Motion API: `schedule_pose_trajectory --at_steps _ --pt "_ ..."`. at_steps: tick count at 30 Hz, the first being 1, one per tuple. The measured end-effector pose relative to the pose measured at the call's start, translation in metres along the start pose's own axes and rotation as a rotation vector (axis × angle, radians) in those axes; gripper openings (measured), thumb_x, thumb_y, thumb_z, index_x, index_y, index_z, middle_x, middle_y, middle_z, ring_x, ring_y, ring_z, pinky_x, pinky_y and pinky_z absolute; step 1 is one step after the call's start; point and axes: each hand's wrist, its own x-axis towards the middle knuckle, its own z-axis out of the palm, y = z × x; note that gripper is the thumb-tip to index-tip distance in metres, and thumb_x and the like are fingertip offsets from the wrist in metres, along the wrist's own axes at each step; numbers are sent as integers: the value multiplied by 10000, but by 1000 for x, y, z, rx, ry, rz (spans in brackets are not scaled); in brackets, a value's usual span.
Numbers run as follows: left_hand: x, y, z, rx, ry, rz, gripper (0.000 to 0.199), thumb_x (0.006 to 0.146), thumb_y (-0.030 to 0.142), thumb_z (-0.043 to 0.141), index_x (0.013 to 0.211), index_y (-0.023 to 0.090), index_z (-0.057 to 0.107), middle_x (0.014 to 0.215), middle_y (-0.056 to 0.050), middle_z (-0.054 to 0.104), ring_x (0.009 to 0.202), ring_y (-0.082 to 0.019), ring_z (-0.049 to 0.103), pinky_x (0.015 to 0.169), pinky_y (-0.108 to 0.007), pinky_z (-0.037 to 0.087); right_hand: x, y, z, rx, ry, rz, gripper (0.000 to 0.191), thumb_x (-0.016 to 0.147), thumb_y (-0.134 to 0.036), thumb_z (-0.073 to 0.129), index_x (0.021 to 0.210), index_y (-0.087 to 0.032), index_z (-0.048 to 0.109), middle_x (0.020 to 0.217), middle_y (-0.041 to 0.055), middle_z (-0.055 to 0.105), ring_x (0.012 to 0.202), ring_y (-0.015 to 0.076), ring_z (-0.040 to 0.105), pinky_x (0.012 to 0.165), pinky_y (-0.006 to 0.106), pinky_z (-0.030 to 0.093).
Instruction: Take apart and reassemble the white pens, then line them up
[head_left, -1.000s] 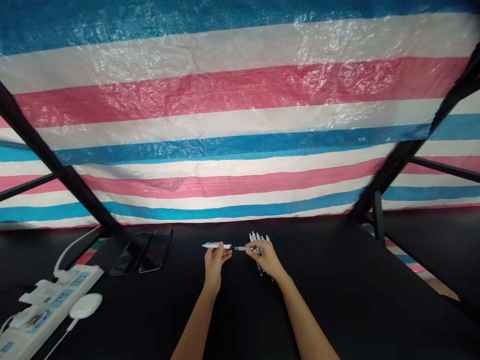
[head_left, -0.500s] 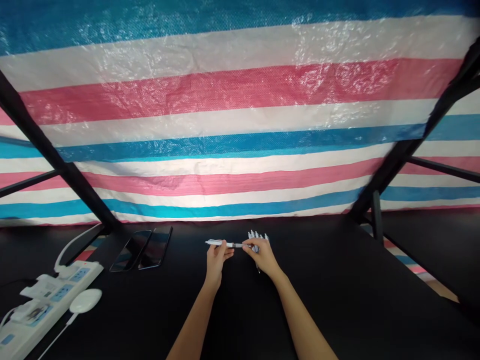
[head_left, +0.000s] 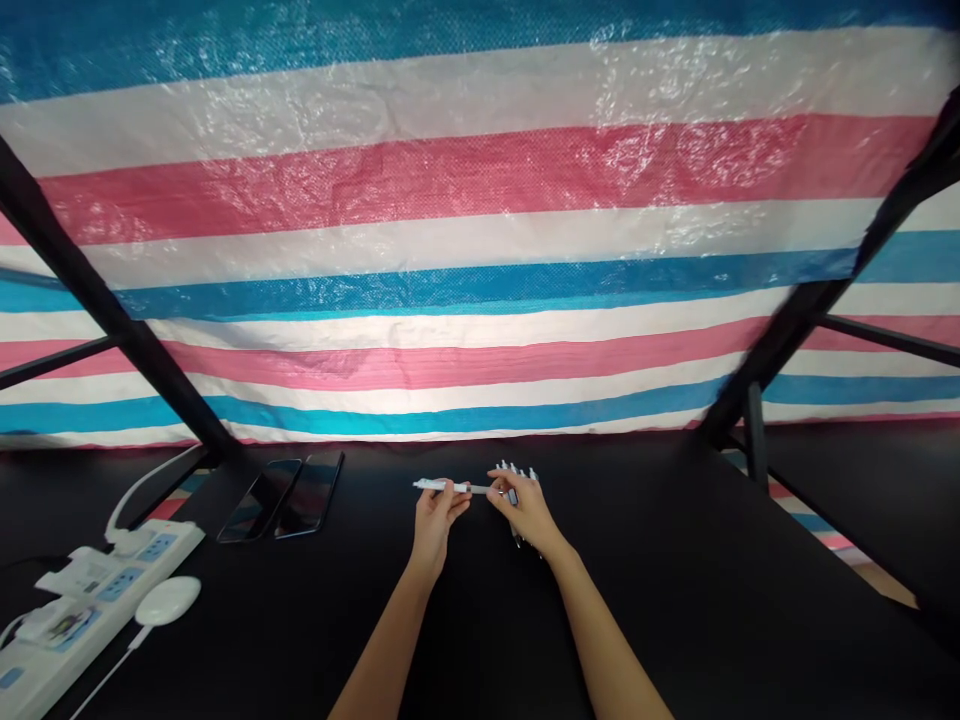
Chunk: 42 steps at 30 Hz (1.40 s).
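Now pinching a white pen barrel (head_left: 429,485) between thumb and fingers of the left hand (head_left: 430,530), just beyond the fingertips at the middle of the clock, with the clicker end toward 9 o'clock and the grey section (head_left: 478,490) toward 3. Holding both nearly level, in one line, above the black tabletop (head_left: 480,630). Seen just now at the join: the gap of a second ago closed up, and with it the dark stretch once visible between barrel and section, so apparently fitted together, though too small to judge how firmly. Loosened too, on the right hand (head_left: 531,518): thumb and index finger parted more widely, curved around the free end of the section, thumb close to it. Cannot tell about contact there, nor about full release. Lying beneath and beside that hand, at 3 o'clock from the join: a bunch of similar pens (head_left: 532,474), partly covered by the fingers. Farther out, resting side by side at 9 o'clock, two dark phones (head_left: 310,495). Between 8 and 9, a white power strip (head_left: 111,612) with plugs in place, and next to it a round white puck (head_left: 169,601) on a cable. Hanging across 12, a striped sheet (head_left: 450,220), flanked at 10 and 2 by black frame bars (head_left: 124,335).
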Motion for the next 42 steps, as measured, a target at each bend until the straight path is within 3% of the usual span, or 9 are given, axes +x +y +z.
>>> schedule_pose_trajectory --at_steps 4,8,15,20,26,32,36,38,42 --pt "-1 1 -1 11 -6 10 325 699 354 734 861 157 534 819 -95 729 762 -203 702 769 -333 544 1 2 -4 47 1 -26 140 818 -345 545 830 -226 618 801 15 652 765 192 605 767 348 438" --pt "-1 1 -2 15 -14 13 303 715 343 723 862 157 534 843 -104 730 764 -198 703 762 -326 550 2 3 -3 -15 -23 -17 237 880 -352 449 761 -223 607 740 18 636 728 194 593 736 342 436" --pt "-1 0 -3 26 2 25 322 699 360 732 857 152 544 835 -107 730 765 -207 703 784 -348 545 1 4 0 25 -14 -36 177 845 -375 525 877 -236 629 853 27 672 798 203 616 786 364 440" --pt "0 -2 -5 31 -29 41 350 689 387 733 871 156 543 860 -112 729 767 -211 703 774 -348 548 1 3 0 -50 -35 -14 354 918 -364 384 684 -219 607 740 30 656 750 204 605 772 376 430" --pt "1 -4 -7 24 -35 57 375 680 397 738 883 156 535 857 -111 730 752 -199 703 743 -321 552 1 3 -1 25 -20 -25 141 807 -359 576 832 -227 620 801 13 660 767 196 608 761 348 439" --pt "-1 -2 -4 38 -19 34 370 667 388 750 860 152 539 837 -109 731 723 -190 702 706 -302 555 0 -1 -1 -16 -60 -27 417 922 -382 358 611 -216 580 647 11 623 680 189 593 726 344 423" --pt "-2 -1 -4 24 -28 41 385 655 399 755 857 155 535 836 -106 732 718 -185 701 694 -287 553 0 -2 -1 45 -25 -33 177 822 -386 543 798 -228 619 776 17 650 742 196 599 725 330 438" --pt "-2 0 -4 22 -28 43 389 654 400 755 860 152 537 837 -105 733 717 -182 700 695 -287 553 0 -2 -1 50 -38 -50 158 802 -374 566 783 -224 611 754 11 639 727 189 593 702 314 441" --pt "-4 2 -3 40 -17 26 365 667 383 750 853 144 547 837 -104 732 715 -183 699 714 -302 552 1 -4 0 38 -78 -45 371 894 -405 405 641 -205 589 626 10 597 625 171 565 653 303 430"
